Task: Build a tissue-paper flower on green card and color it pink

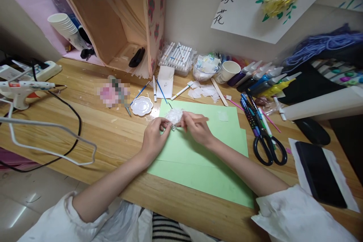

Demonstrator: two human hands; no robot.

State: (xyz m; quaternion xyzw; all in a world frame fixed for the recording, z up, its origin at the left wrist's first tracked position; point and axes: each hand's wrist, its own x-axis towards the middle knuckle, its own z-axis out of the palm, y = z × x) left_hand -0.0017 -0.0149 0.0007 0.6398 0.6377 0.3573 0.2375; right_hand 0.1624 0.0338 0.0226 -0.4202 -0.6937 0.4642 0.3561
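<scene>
On the light green sheets [195, 155] in front of me rests a small, white, crumpled bundle [174, 115], perhaps thin paper or plastic. My left hand [154, 136] pinches its left lower edge between thumb and finger. My right hand [197, 128] is closed around a brown, pen-like stick [202, 120], whose tip points at the bundle's lower right. Whether the tip touches it I cannot tell. A small white paper square [222, 116] lies on the green sheet to the right. Just left of the bundle sits a white flower-shaped dish [141, 106].
A hot glue gun [25, 89] and cables are at left. Behind stand a box of markers [177, 58], a bowl of scraps [206, 67] and a paper cup [230, 72]. At right lie black-handled scissors [269, 149] and a phone [320, 174]. Paper scraps [202, 91] lie behind the sheets.
</scene>
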